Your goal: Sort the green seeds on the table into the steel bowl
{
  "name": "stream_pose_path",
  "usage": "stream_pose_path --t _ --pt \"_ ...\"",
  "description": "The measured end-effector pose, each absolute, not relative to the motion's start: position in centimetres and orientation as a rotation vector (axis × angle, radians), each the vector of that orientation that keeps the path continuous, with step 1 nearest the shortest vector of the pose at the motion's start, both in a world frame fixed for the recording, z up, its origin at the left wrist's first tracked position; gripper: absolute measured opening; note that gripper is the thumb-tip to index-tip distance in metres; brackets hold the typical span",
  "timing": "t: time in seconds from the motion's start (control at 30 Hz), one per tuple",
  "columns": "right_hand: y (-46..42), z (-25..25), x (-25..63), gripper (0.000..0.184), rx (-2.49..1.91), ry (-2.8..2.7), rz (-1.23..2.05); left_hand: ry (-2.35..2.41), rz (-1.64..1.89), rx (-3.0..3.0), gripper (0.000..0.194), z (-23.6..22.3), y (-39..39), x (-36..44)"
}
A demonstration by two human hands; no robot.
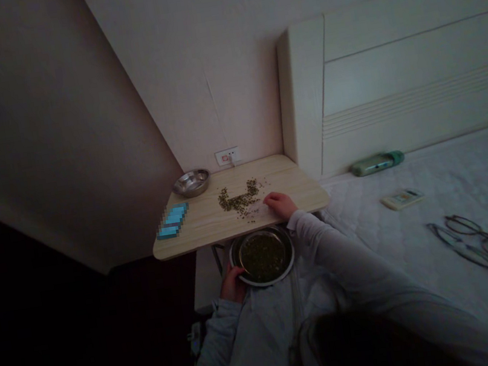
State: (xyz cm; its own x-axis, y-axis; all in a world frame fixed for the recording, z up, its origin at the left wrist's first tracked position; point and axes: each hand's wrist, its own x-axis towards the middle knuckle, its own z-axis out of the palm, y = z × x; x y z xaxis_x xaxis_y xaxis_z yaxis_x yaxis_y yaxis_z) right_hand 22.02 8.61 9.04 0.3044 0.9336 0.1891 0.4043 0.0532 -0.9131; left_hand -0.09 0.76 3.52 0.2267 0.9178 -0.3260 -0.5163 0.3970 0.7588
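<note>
My left hand (233, 284) grips the left rim of a round metal basin (264, 283), held just below the table's front edge over my lap. A mass of small green grains (264, 254) covers the basin's bottom. My right hand (280, 204) is over the right part of the wooden tabletop (199, 225), its fingers pinched together and pointing left. Whether anything is between those fingertips is too small to see. Loose green beans or seeds (238, 201) lie scattered on the wood to its left, with a pale patch (254, 209) close to the fingertips.
A shiny metal bowl (191, 183) stands at the table's back left, behind a blurred blue phone-like object (173, 221). A wall socket (227, 157) is behind. On the bed at right lie a green bottle (376, 164), a pale handheld device (402, 199) and glasses (466, 241).
</note>
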Motion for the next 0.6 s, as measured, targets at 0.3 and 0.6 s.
stream_pose_path --t 0.3,0.6 --pt "8.55 9.00 21.96 0.016 -1.530 -1.243 0.631 0.875 1.050 0.543 0.049 3.74 0.65 -0.15" --pt "8.39 9.17 21.97 0.015 -1.515 -1.246 0.667 0.881 1.033 0.541 0.052 3.66 0.69 -0.28"
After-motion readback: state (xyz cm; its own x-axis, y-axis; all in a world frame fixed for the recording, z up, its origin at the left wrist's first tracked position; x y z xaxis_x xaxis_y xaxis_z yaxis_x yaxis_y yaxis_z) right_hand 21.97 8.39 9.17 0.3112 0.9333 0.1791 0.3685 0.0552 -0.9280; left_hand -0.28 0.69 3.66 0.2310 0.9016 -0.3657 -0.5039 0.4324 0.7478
